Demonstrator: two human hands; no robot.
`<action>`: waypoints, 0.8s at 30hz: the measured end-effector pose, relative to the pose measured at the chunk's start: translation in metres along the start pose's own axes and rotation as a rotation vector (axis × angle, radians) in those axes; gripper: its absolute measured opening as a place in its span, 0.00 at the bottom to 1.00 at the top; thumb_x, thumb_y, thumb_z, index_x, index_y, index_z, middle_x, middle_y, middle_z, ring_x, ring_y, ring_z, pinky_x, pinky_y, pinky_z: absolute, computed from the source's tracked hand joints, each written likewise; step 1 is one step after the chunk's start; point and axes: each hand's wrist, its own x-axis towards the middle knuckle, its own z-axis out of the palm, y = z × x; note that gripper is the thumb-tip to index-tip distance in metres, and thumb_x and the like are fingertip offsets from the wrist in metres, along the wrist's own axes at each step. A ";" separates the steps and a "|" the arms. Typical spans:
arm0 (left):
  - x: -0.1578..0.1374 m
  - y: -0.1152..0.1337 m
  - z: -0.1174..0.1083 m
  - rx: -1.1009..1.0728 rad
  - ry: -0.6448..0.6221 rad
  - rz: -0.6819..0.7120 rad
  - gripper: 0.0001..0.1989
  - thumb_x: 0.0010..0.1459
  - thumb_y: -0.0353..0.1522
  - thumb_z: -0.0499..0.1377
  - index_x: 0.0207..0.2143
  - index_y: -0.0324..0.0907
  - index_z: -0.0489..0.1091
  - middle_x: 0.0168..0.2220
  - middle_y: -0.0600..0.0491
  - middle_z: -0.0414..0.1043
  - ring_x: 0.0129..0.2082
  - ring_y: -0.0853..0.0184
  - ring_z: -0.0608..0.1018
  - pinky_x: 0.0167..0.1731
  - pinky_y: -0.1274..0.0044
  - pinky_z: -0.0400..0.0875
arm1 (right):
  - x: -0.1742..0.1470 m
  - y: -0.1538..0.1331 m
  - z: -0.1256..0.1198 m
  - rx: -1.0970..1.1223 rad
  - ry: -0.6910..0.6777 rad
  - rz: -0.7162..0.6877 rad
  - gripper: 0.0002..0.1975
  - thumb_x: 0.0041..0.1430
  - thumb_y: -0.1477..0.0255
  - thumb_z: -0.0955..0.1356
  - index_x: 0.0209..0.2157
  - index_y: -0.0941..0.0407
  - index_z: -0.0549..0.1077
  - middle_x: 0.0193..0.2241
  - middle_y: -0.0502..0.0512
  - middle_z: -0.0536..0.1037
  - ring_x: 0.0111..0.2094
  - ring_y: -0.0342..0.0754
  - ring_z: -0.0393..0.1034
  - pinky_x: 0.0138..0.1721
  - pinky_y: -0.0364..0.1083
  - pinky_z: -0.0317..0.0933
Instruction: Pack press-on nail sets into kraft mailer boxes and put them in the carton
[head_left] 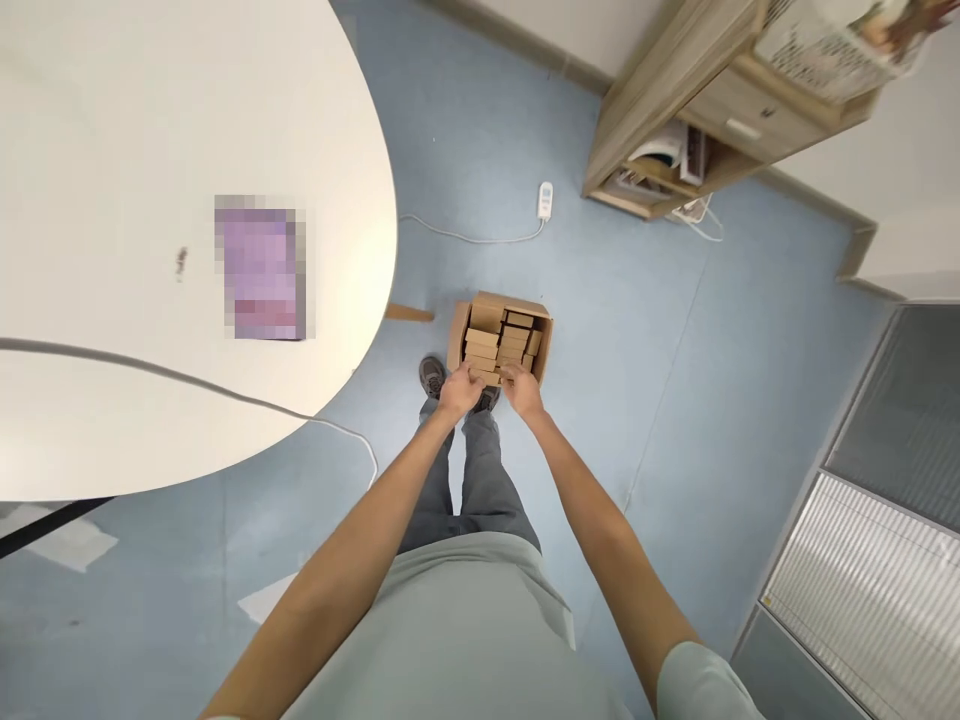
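On my feed both hands are loosely curled, left hand (463,388) and right hand (519,385) at the near side of the open carton (547,352). Honestly can't tell if either's gripping anything. Small boxes (481,338) already fill most of that carton, down on the floor (600,400). Top's not closed; whether more boxes are left, no idea. White table (337,250) off left.

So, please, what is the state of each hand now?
Left hand: curled at the near edge of the cardboard box; grip unclear.
Right hand: curled at the same edge; grip unclear.
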 end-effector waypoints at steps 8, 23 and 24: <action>-0.112 0.024 -0.029 -0.114 0.051 0.050 0.26 0.66 0.33 0.59 0.64 0.36 0.71 0.42 0.47 0.86 0.40 0.60 0.86 0.48 0.72 0.77 | -0.101 -0.049 -0.049 0.207 0.156 -0.077 0.15 0.64 0.77 0.67 0.48 0.54 0.82 0.55 0.61 0.84 0.57 0.52 0.81 0.63 0.53 0.73; -0.253 0.035 -0.091 -0.396 0.167 0.274 0.30 0.62 0.39 0.57 0.64 0.37 0.72 0.39 0.49 0.85 0.30 0.62 0.81 0.38 0.70 0.79 | -0.198 -0.172 -0.096 0.327 0.372 -0.257 0.04 0.62 0.72 0.69 0.36 0.52 0.78 0.53 0.62 0.84 0.52 0.55 0.82 0.59 0.57 0.76; -0.261 0.032 -0.098 -0.406 0.167 0.295 0.30 0.62 0.40 0.57 0.64 0.37 0.72 0.39 0.49 0.85 0.31 0.62 0.82 0.38 0.70 0.79 | -0.203 -0.181 -0.092 0.329 0.386 -0.270 0.04 0.62 0.72 0.69 0.36 0.52 0.77 0.53 0.62 0.84 0.52 0.55 0.82 0.60 0.57 0.76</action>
